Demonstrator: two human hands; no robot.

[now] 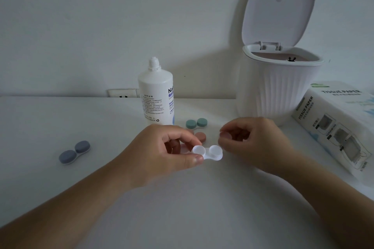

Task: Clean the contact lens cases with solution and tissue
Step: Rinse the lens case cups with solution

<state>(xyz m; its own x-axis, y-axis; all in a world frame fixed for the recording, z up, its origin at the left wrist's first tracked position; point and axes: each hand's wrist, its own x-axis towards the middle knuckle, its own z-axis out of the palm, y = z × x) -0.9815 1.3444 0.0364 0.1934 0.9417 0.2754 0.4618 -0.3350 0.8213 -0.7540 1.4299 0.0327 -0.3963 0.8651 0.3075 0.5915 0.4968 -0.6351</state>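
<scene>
A plain white wall (101,16) rises behind a white table (50,119), with a white wall socket (122,93) showing just above the table's far edge, all under soft, dim, even light casting faint shadows.

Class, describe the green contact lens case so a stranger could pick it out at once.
Find the tall white solution bottle at the back of the table. Just right of its base lies the green lens case. It alone has teal-green caps; its neighbour's are pink, and the far-left case's are blue-grey.
</scene>
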